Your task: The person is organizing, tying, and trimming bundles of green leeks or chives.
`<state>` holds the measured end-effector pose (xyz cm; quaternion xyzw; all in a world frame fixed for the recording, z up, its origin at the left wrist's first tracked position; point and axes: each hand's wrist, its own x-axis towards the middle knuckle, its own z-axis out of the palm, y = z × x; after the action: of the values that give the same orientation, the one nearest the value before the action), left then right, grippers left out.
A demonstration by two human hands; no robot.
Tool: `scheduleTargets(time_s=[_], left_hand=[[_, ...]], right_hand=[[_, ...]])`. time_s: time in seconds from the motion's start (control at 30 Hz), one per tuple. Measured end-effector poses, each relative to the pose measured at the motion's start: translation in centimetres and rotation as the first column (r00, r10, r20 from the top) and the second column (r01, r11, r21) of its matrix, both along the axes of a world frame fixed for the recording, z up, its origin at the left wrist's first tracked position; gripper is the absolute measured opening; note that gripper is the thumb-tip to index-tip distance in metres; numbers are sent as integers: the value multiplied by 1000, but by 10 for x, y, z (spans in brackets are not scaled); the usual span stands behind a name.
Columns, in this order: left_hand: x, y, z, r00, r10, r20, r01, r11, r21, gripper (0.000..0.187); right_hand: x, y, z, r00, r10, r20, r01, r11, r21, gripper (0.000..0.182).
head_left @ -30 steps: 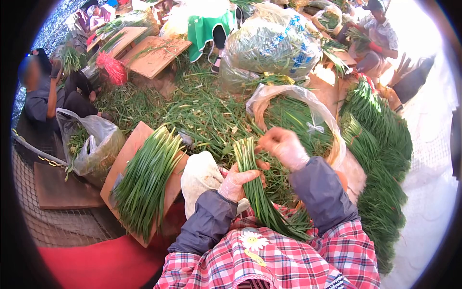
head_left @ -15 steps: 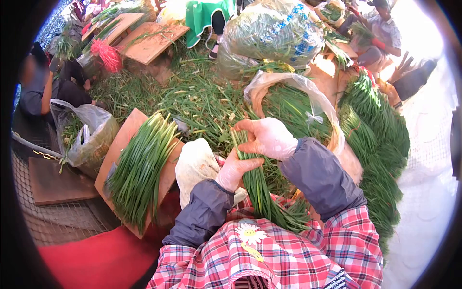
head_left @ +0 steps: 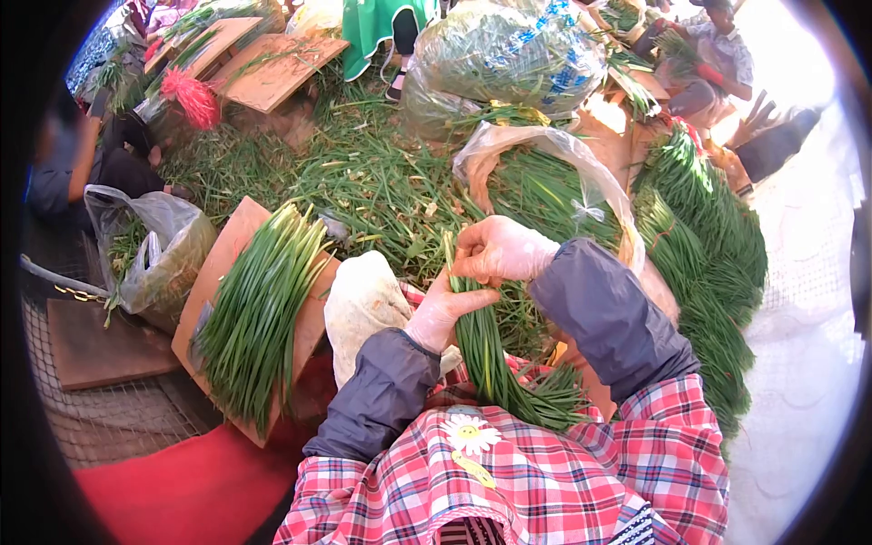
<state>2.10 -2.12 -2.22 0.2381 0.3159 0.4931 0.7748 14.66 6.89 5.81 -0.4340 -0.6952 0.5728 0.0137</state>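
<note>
My left hand (head_left: 442,311) is wrapped round a bunch of long green garlic chives (head_left: 481,350), thumb across the stems. The leaves hang down over my lap and spread to the lower right. At the pale stem ends, my right hand (head_left: 504,250) is closed in a pinch against the bunch; exactly which stems lie between its fingertips is partly hidden. Both hands wear thin, translucent gloves. To the left, a larger pile of chives (head_left: 263,313) lies on a tilted wooden board (head_left: 209,263).
An open plastic bag (head_left: 554,145) of chives is just ahead. Tied bundles (head_left: 699,263) are stacked on the right. Loose leaves (head_left: 381,191) litter the ground. A clear bag (head_left: 163,254) stands at left, a big full bag (head_left: 509,64) farther off. Other people sit around.
My right hand's fingers have drawn together into a tighter pinch at the stem ends. The left hand keeps its hold on the bunch. The whole view has shifted slightly.
</note>
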Motion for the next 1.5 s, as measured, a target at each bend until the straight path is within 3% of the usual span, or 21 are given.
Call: scheduleTargets(time_s=[0.07,0.17,0.27,0.3,0.37,0.53,0.67,0.77,0.93,1.0,1.03,1.17,1.3,1.43,1.47,1.5], left_hand=[[-3,-2,1,995,23,100,-17,998,-59,37],[-9,-1,-17,975,3,220,28,991,-135,35],[-9,-4,-6,934,-28,355,70,992,-108,37],[-9,-4,-4,936,-38,351,77,992,-98,38],[-10,-5,-3,938,-53,344,85,993,-81,42],[-3,-5,-5,968,-106,227,127,989,-81,40],[-3,-6,9,990,-119,80,123,991,-59,43],[-1,-4,11,976,-205,-72,204,979,-14,42],[8,1,14,924,-238,-300,274,958,82,46],[12,2,16,944,-211,-251,235,969,69,51],[16,1,17,986,-149,-71,149,989,-15,53],[14,6,5,965,-181,191,183,983,10,47],[27,-1,-3,956,-168,242,182,982,-38,43],[22,-2,-1,972,-94,214,122,985,-121,49],[22,-5,1,972,-86,218,115,986,-124,53],[21,-7,4,972,-75,221,106,986,-129,56]], right_hand=[[4,-2,-2,994,-105,-23,104,994,-30,24],[10,-4,-27,993,-56,-100,84,949,305,23],[9,-15,-7,983,-156,-94,168,976,137,22],[9,-17,1,967,-226,-116,228,974,2,28],[10,-17,3,965,-214,-151,221,975,36,29],[9,-13,9,996,-83,-32,86,985,149,27],[13,-3,6,990,-136,-39,134,990,-40,29],[17,-2,16,990,-131,57,134,990,-42,30],[24,1,1,988,-13,157,-12,987,162,38],[30,-4,-6,990,-135,-30,138,973,187,38],[33,-4,-7,979,-186,-80,194,976,99,33],[43,-13,-30,769,-554,-319,417,813,-406,16],[42,-23,-27,767,-594,-244,449,767,-458,16],[42,-14,-45,641,-655,-400,534,755,-380,15],[45,-8,-47,543,-717,-437,590,696,-410,13],[55,0,-53,460,-687,-562,585,711,-390,15]])
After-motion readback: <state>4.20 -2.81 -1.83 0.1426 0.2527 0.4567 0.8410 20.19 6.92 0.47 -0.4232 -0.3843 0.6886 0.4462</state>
